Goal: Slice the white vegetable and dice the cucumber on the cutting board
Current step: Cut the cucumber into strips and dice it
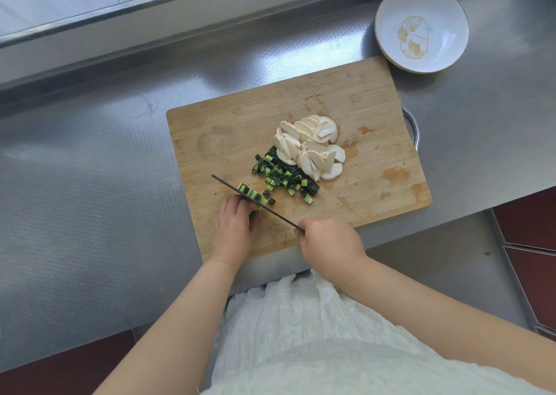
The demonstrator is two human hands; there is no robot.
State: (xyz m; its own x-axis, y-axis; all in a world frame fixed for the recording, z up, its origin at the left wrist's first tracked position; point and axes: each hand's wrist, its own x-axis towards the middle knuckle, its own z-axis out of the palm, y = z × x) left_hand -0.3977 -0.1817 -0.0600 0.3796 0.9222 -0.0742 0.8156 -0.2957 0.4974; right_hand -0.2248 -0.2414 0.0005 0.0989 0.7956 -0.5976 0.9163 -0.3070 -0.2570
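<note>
Cucumber strips (254, 197) lie near the cutting board's (234, 129) front edge, pinned under the curled fingers of the left hand (236, 226). The right hand (326, 241) grips a knife (255, 200) cutting across them. Diced cucumber (278, 178) and white vegetable slices (310, 147) sit mid-board. A bowl (421, 27) stands toward the bench's (90, 184) far right corner.

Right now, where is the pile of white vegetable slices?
In the head view, the white vegetable slices lie heaped near the middle of the cutting board, just right of the diced cucumber and well below the white bowl.

Bare forearms; crinkled white garment (301, 334), perhaps sleeveless.
</note>
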